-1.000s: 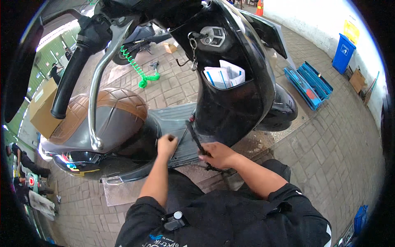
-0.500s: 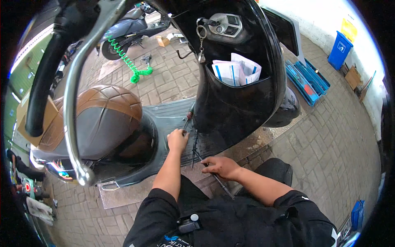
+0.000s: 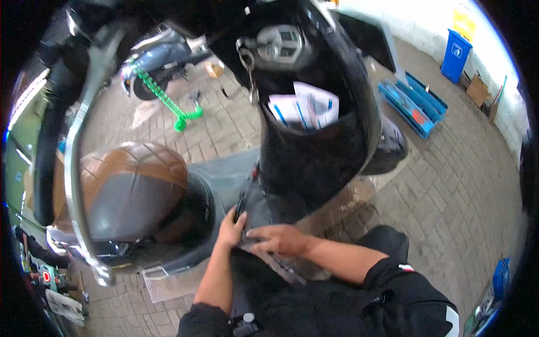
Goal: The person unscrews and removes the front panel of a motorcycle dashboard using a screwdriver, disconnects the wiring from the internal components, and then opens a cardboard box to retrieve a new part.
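Note:
A black scooter stands close in front of me, with a brown seat and a grey footboard. My left hand reaches up to the foot of the front panel, and its fingers hook on a black trim edge there. My right hand lies palm down just right of it, fingers pointing left, pressed over a long thin tool. The tool's shaft runs out under the wrist toward my lap. The tool's tip is hidden under the hands.
White papers fill the front pocket, and a key hangs above. The handlebar grip and brake lever loom at left. On the brick paving are an open blue toolbox, a blue bin, a green coiled cable and another scooter.
My head has come closer to the scooter. My right hand has slid left and up with the tool until it lies beside my left hand at the base of the panel.

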A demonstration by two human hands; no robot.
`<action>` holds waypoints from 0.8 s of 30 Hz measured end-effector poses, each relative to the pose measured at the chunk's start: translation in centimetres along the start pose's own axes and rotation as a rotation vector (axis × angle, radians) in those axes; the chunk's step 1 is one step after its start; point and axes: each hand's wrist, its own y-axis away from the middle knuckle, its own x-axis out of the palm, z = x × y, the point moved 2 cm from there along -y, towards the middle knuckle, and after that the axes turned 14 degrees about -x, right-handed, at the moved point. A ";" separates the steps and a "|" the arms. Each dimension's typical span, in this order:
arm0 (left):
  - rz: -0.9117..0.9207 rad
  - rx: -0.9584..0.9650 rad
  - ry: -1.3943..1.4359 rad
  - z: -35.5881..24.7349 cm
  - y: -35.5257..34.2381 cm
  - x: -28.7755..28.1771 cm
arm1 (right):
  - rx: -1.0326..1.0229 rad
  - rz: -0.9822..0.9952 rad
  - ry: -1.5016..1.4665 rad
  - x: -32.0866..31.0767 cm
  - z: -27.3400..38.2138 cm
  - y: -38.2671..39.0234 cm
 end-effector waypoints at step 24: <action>-0.028 -0.445 -0.736 -1.9 -12.2 -0.4 | 1.033 0.031 -0.662 3.5 -2.4 15.9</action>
